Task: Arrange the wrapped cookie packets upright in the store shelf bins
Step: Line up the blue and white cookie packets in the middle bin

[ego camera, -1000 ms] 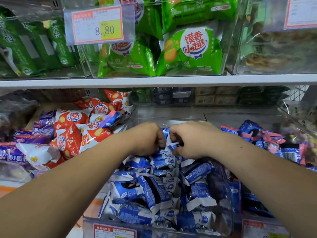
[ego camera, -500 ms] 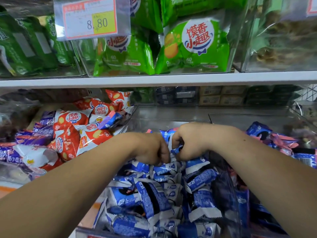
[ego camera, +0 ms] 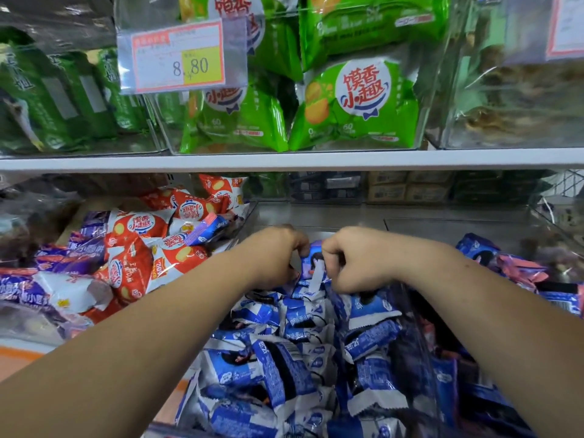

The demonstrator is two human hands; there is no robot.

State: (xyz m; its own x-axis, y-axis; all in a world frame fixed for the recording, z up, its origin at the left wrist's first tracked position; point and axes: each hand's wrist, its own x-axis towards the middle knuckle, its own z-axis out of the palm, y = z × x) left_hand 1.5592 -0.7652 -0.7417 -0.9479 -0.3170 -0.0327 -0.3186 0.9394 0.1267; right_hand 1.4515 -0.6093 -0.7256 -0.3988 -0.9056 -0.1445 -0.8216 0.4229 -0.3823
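Blue-and-white cookie packets [ego camera: 294,352], red-and-white packets [ego camera: 139,248], green bags [ego camera: 357,105], yellow-patched price tag [ego camera: 177,56].

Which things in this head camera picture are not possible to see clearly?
Head view: fingertips of the left hand and right hand, curled under the knuckles gripping the blue packet.
Head view: small print on the price tag, blurred.
Head view: second tag, cut by the right edge.

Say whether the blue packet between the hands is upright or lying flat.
Upright: the packet stands on end, its white seam near vertical, held by the left hand and right hand; the pile in front lies tumbled.
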